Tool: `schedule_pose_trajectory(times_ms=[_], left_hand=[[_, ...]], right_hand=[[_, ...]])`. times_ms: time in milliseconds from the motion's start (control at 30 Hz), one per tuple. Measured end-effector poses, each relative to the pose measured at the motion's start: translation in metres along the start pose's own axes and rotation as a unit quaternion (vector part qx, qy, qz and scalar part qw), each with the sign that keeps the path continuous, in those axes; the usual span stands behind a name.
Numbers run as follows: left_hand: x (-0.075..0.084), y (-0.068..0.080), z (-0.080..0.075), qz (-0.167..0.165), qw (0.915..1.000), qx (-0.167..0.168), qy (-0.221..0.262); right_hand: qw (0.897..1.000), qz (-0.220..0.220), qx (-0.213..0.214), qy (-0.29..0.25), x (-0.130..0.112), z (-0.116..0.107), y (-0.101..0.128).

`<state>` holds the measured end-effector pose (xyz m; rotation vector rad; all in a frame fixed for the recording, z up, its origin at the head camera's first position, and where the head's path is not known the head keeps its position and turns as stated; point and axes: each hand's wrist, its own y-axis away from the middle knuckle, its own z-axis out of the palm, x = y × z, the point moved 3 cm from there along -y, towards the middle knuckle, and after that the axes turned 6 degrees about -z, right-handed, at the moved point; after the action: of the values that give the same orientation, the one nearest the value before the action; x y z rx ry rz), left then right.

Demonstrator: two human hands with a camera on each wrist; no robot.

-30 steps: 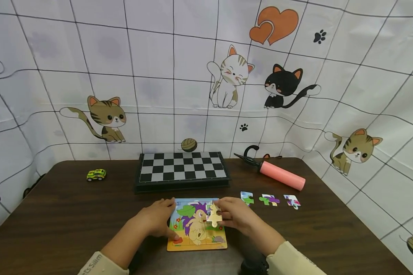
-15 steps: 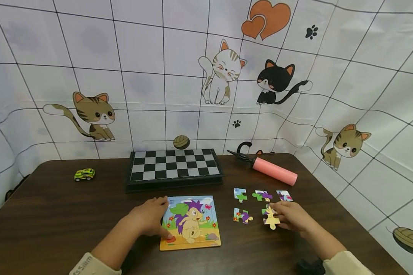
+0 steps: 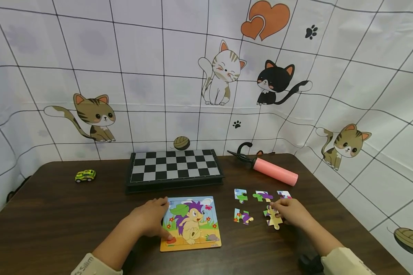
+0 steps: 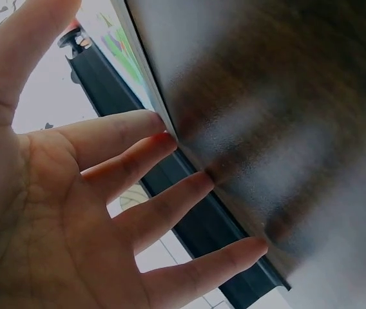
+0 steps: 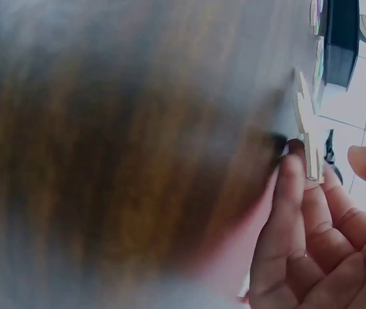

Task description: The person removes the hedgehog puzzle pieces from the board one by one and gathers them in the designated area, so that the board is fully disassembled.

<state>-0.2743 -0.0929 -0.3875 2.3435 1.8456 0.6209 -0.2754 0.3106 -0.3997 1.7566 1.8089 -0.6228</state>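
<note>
Room first: a cat-print sheet point(image 3: 158, 57) is hanging round as backdrop, and a dark wood-grain table point(image 3: 55, 221) is filling the lower view, smooth and hard, so flat bits will prob. slide on it w/ little push.

On it, far side: a folded chessboard point(image 3: 173, 168), a pink pump point(image 3: 273, 171) to its right, a small green toy car point(image 3: 85, 175) well apart at left.

Nearer: the puzzle tray point(image 3: 191, 222), hedgehog picture, is lying flat. The left hand point(image 3: 148, 219) is resting on its left edge, fingers point(image 4: 170, 209) spread straight, tips pressing the rim – pinning it, not gripping.

Right of the tray, loose pieces point(image 3: 242, 206) are lying in two rows, apart from each other.

The right hand point(image 3: 292, 213) is pinching one puzzle piece point(image 3: 272, 218) by its edge, thumb and fingertips point(image 5: 292, 174) curled on it, piece tilted, one edge at the tabletop just beside the others.

Handling, my guess: piece is thin, stiff, v. light, not fragile, tabs could snag. Hard to lift flat off the table; best taken by opposite edges, or tipped up on one edge first.
</note>
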Motion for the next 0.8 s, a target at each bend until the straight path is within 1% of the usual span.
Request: schedule_pose_trajectory(times_ms=[67, 167, 233, 300, 367, 433, 500, 567, 633, 700, 800], left_hand=[[-0.001, 0.000, 0.000, -0.002, 1.0000, 0.001, 0.000], [-0.002, 0.000, 0.001, -0.006, 1.0000, 0.003, -0.003], [-0.002, 0.000, 0.001, -0.007, 1.0000, 0.004, -0.004], [-0.002, 0.000, 0.002, -0.006, 1.0000, 0.004, -0.004], [-0.001, 0.001, 0.001, -0.006, 1.0000, 0.005, -0.003], [0.000, 0.001, 0.000, -0.005, 1.0000, 0.005, -0.004], [0.000, 0.002, 0.000, -0.006, 1.0000, 0.004, -0.005], [0.000, 0.002, -0.001, -0.006, 1.0000, 0.003, -0.006], [0.000, 0.002, -0.001, -0.006, 1.0000, 0.004, -0.006], [0.001, 0.003, -0.001, -0.005, 1.0000, 0.004, -0.005], [0.001, 0.003, 0.001, -0.005, 1.0000, 0.002, -0.003]], right_hand=[[0.998, -0.012, 0.004, 0.061, -0.006, -0.003, 0.000], [0.990, -0.012, 0.007, 0.143, -0.015, -0.007, 0.000], [0.983, -0.005, 0.008, 0.183, -0.019, -0.009, 0.000], [0.978, 0.000, 0.008, 0.209, -0.024, -0.008, 0.001], [0.976, -0.015, 0.015, 0.217, -0.030, -0.003, 0.001], [0.974, -0.049, 0.026, 0.219, -0.039, 0.004, 0.002], [0.971, -0.101, 0.028, 0.215, -0.050, 0.015, 0.002], [0.965, -0.153, 0.017, 0.214, -0.063, 0.028, 0.002], [0.957, -0.196, -0.012, 0.211, -0.074, 0.042, 0.000], [0.951, -0.228, -0.055, 0.200, -0.086, 0.057, -0.002], [0.942, -0.253, -0.119, 0.187, -0.103, 0.079, -0.005]])
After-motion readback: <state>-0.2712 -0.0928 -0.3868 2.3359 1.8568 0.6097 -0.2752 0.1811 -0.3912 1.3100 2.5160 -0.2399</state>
